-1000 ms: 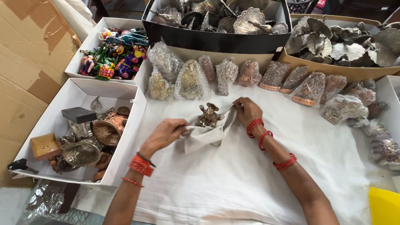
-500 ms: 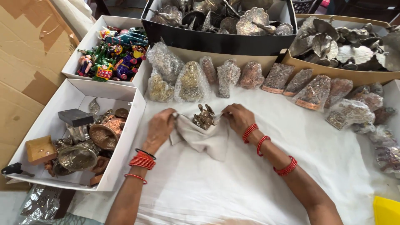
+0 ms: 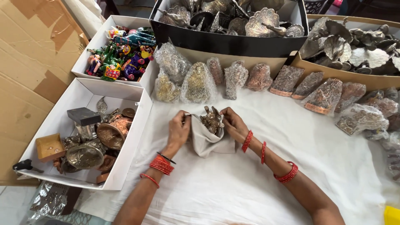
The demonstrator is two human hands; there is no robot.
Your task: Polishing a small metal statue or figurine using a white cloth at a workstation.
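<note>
Metal figurine (image 3: 211, 120), small and dark bronze-grey, sits half inside a beige cloth pouch (image 3: 208, 139) at the middle of the white sheet (image 3: 233, 183), and we hold it there with both hands. Our left hand (image 3: 179, 131) is closed on the pouch's left edge, fingers curled over the cloth. Our right hand (image 3: 234, 125) grips the right edge of the pouch, thumb just beside the figurine; whether it touches the metal we cannot tell. Red bangles (image 3: 161, 165) ring both wrists.

Around it: just beyond the hands, a row of bubble-wrapped figures (image 3: 196, 83) stands upright along the sheet's far side, running off to the right. Left of us, a white box (image 3: 125, 143) holds mixed brass and copper pieces, including a small bell-shaped pot (image 3: 110, 135). Behind that, a second white box (image 3: 91, 48) holds painted toy figures (image 3: 123, 54). At the top, a black tray (image 3: 225, 41) carries silver-toned peacock pieces, and a brown cardboard tray (image 3: 300, 62) to its right carries more of the same. Flattened cardboard (image 3: 29, 71) lies at far left.
</note>
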